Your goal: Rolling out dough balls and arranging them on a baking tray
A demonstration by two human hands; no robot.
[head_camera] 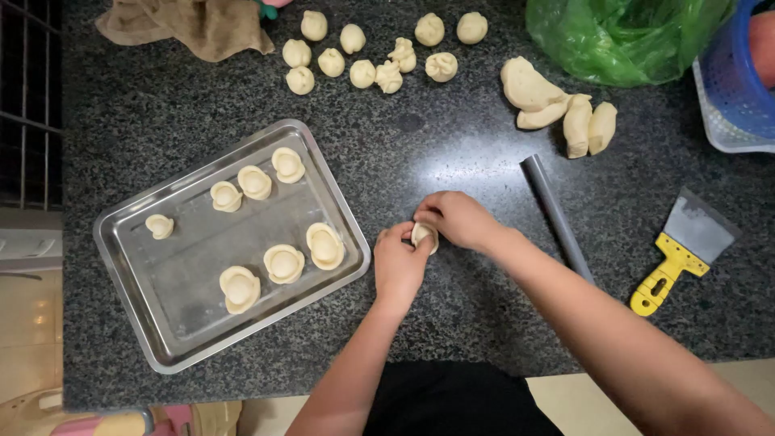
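Two hands meet just right of the metal tray [179, 343], over the dark speckled counter [452, 153]. The left hand [399, 265] and the right hand [457, 218] both close their grip on one small dough piece [424, 235], fingers pressed together around it so that only its pale top shows between them.

The tray is the one container fully in view, and it holds seven shaped dough rounds: four along its far side [255, 182] (the leftmost one small and set apart from the others) and three along its near side [283, 263]. The rest of its floor is bare metal.

Beyond the tray's far right corner, a scatter of small dough balls [362, 73] lies on the counter, and farther right of those sit several larger dough lumps [557, 103]. A grey rolling stick [555, 211] lies slantwise just past the right hand, on the side away from the tray. Farther still from the tray is a scraper with a yellow handle [682, 258]. At the far right edge, well apart from the tray, stand a green plastic bag [622, 36] and a blue and white basket [739, 89] (what lies in either cannot be told). A brown cloth [190, 24] is bunched above the tray.
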